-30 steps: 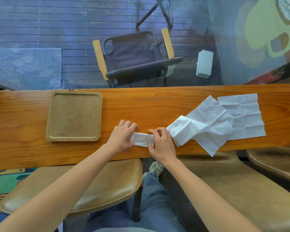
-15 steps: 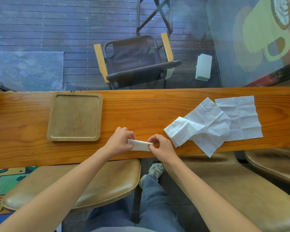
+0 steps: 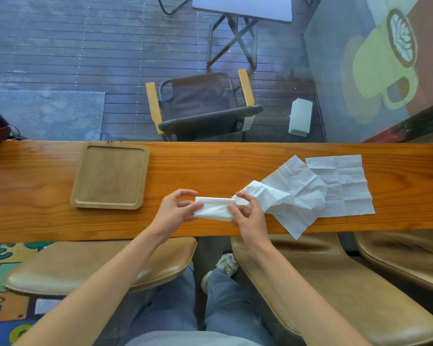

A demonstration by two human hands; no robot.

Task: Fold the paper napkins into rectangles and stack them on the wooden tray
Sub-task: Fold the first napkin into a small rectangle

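Head view shows the left hand and right hand each pinching an end of a folded napkin just above the table. Unfolded napkins lie to its right; the wooden tray sits bare at left.

Both hands pinch the folded napkin above the counter: left hand at nine o'clock, right hand at three. Wooden tray sits bare, farther toward nine.
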